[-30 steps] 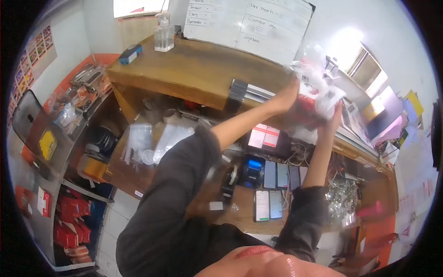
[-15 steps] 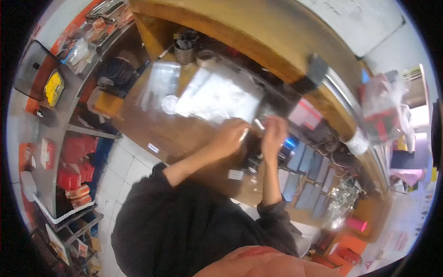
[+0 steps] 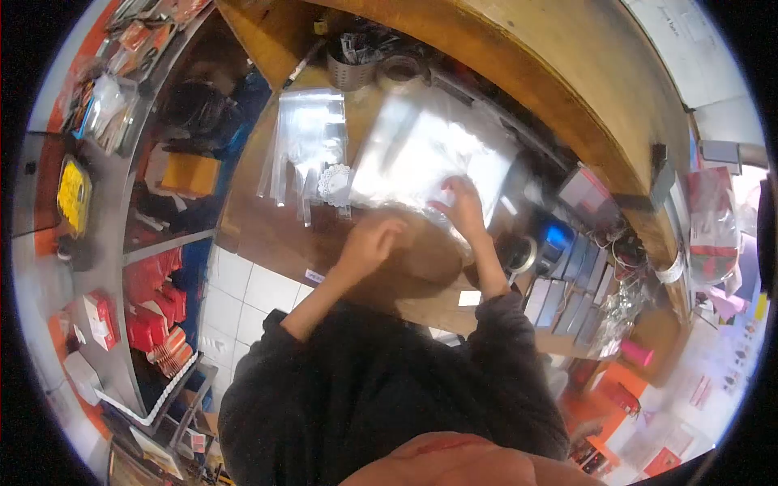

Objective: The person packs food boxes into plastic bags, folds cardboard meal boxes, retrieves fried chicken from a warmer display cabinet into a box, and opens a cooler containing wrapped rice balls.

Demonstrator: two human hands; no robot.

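A stack of clear plastic sheets or bags (image 3: 397, 162) lies shiny on the brown wooden table (image 3: 284, 235). My right hand (image 3: 463, 209) is over the right part of this plastic, thumb and bent forefinger apart, with nothing visible between them. My left hand (image 3: 373, 245) is at the near edge of the plastic, fingers curled and slightly blurred; whatever may be in them is hidden. Left of the stack are narrow clear plastic sleeves (image 3: 308, 138) and a white lacy round piece (image 3: 334, 184). A small white strip (image 3: 508, 205) lies right of my right hand.
Behind the plastic stand a perforated metal cup (image 3: 350, 71) and a roll of tape (image 3: 403, 71). To the right are another tape roll (image 3: 520, 254), a device with a lit blue screen (image 3: 557, 236) and rows of grey boxes (image 3: 575, 312). A curved wooden shelf (image 3: 559, 89) overhangs the back.
My hands were close together near the table's right side. They have moved apart, the right one leftward over the plastic. The white strip, earlier by the right hand, now lies apart from it.
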